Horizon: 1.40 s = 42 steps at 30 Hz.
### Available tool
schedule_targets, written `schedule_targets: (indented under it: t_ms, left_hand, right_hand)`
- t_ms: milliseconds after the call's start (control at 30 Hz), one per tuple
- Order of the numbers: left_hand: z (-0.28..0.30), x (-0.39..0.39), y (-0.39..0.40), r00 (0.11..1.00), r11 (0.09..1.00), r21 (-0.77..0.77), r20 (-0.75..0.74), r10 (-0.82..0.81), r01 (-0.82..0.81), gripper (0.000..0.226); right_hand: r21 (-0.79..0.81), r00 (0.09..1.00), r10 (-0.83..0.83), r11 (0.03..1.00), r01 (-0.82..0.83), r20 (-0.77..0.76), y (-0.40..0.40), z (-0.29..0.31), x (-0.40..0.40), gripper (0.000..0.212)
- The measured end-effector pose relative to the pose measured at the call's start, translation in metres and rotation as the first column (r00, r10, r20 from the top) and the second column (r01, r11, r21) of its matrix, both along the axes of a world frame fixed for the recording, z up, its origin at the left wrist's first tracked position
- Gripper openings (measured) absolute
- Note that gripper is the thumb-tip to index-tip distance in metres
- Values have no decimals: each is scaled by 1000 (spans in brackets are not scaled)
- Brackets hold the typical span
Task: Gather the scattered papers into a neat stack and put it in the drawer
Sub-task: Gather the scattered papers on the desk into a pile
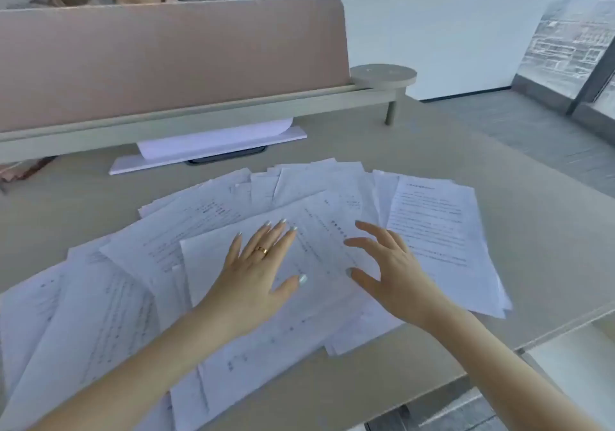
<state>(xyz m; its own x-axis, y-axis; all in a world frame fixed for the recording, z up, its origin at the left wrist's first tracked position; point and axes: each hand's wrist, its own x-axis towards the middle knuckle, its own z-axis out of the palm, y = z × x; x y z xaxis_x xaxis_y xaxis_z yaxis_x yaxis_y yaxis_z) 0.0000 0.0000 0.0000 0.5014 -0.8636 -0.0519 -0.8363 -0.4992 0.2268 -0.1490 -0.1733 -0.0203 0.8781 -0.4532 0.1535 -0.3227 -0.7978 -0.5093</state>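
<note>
Several printed white papers (436,227) lie fanned and overlapping across the beige desk (539,231), from the near left to the right. My left hand (256,271) rests flat on the middle sheets, fingers spread, a gold ring on one finger. My right hand (389,271) hovers just right of it over the papers, fingers apart and curled, holding nothing. At the lower right, beside the desk's edge, a pale open compartment (572,360) shows; I cannot tell whether it is the drawer.
A pink partition screen (166,61) on a pale shelf rail closes off the desk's far side. A white flat device (213,146) lies under that shelf. A round grey pad (382,76) sits at the rail's right end. People sit beyond the screen. Window at far right.
</note>
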Motion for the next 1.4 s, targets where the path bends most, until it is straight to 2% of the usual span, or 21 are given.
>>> schedule_targets:
  t_ms: [67,133,233,467,633,700,767,833,933,1000,1033,1100,1133,1167,1200,1267,1333,1400]
  left_hand:
    - [-16,-7,27,1000,999,36,-19,-17,17,102]
    - [-29,-16,54,999,995,102,-51,-16,21,100]
    - [-40,-30,82,999,990,142,-41,-21,27,92]
    - [-52,-43,97,999,999,-25,11,31,-31,69]
    - [-33,-46,99,999,998,-60,36,-26,28,30]
    - [-25,-42,99,1000,997,-78,-12,21,-22,31]
    - [-20,-38,97,992,986,-128,-90,93,-104,37]
    - [-18,-35,92,981,967,-178,-100,169,-185,40]
    - [-19,-32,86,964,927,-268,-122,237,-261,39]
    - [-18,-32,85,954,893,-344,-169,246,-291,38]
    - [-16,-32,84,953,880,-370,-178,247,-298,38]
    - [-14,-36,83,959,881,-379,-135,249,-282,37]
    - [-13,-38,81,964,893,-364,-93,250,-267,37]
    - [-13,-40,80,969,909,-336,-53,242,-246,38]
    - [-12,-42,79,975,928,-301,-20,223,-219,38]
    - [-11,-40,79,990,966,-218,-24,137,-139,40]
    - [-6,-35,82,985,985,-148,-161,65,-90,46]
    - [-2,-20,85,947,971,-199,-313,67,-135,46]
  right_hand:
    - [5,999,27,1000,-27,34,36,-19,11,42]
    - [-23,999,12,1000,-11,39,66,-34,14,46]
    - [-86,993,-87,992,95,86,85,-42,12,39]
    - [-72,991,-129,989,132,47,89,-38,12,32]
    - [-78,981,-102,990,116,163,94,-35,8,22]
    - [-77,970,-80,992,100,230,95,-34,6,20]
    - [-51,947,-83,993,104,312,95,-33,5,21]
    - [12,888,-140,989,150,438,96,-32,2,21]
    - [248,743,-342,939,240,576,106,-26,-6,18]
    - [480,701,-464,855,195,541,112,-21,-10,14]
    - [638,716,-515,760,126,472,114,-17,-9,12]
    - [898,814,-516,439,-17,268,115,-3,-2,23]
    - [951,859,-475,308,-40,190,114,2,3,33]
    - [971,890,-434,237,-40,143,112,8,8,42]
    - [975,910,-398,219,-32,119,110,11,13,47]
    - [959,947,-308,283,-2,93,103,14,22,48]
    - [918,968,-247,392,59,44,97,12,26,35]
    - [876,960,-279,460,143,-11,91,5,27,22]
